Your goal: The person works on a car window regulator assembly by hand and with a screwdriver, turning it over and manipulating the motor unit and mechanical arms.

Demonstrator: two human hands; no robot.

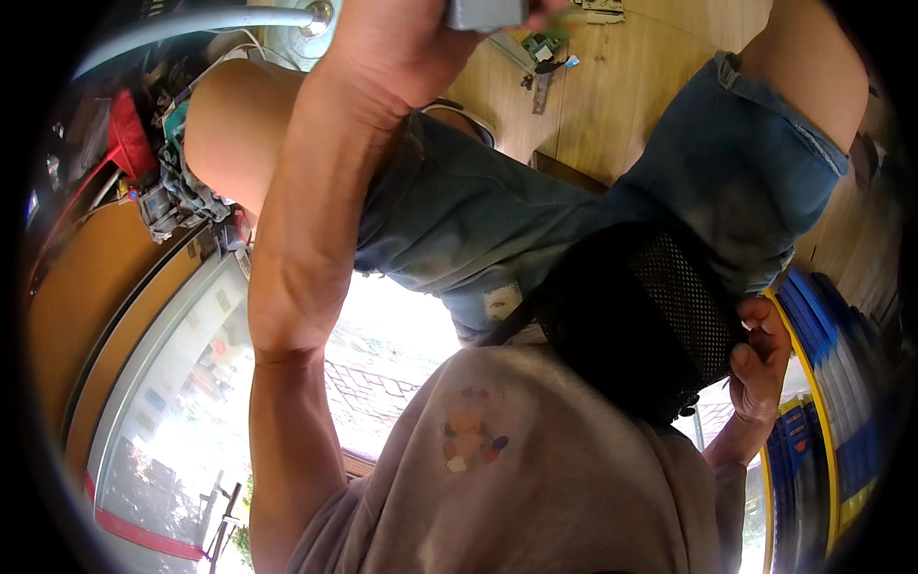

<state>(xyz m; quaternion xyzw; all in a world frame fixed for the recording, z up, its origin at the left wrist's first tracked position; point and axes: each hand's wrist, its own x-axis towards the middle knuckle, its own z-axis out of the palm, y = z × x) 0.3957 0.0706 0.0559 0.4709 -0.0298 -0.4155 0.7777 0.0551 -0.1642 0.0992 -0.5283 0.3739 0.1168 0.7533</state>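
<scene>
Two hands are busy here, and I read them from a view tipped steeply over the person's own lap. The left hand (pixel 402 43) reaches up to the top edge of the picture and is closed around a small grey block (pixel 486 11), only the lower end of which shows, so I cannot tell what kind of thing it is. The right hand (pixel 760 368) sits low at the right, fingers curled onto the edge of a black mesh pouch (pixel 660 316) that lies against the denim shorts (pixel 497 220) and the grey shirt (pixel 535 469). Beyond the knees lies a wooden floor (pixel 622 96) with a few small green and metal parts (pixel 545 53) scattered near its far edge. I judge the step in hand to be holding the block up while the other hand steadies or opens the pouch. Any next move would call for a firm grip on the block and a clear sight of the pouch's mouth, which I cannot make out from here.
</scene>
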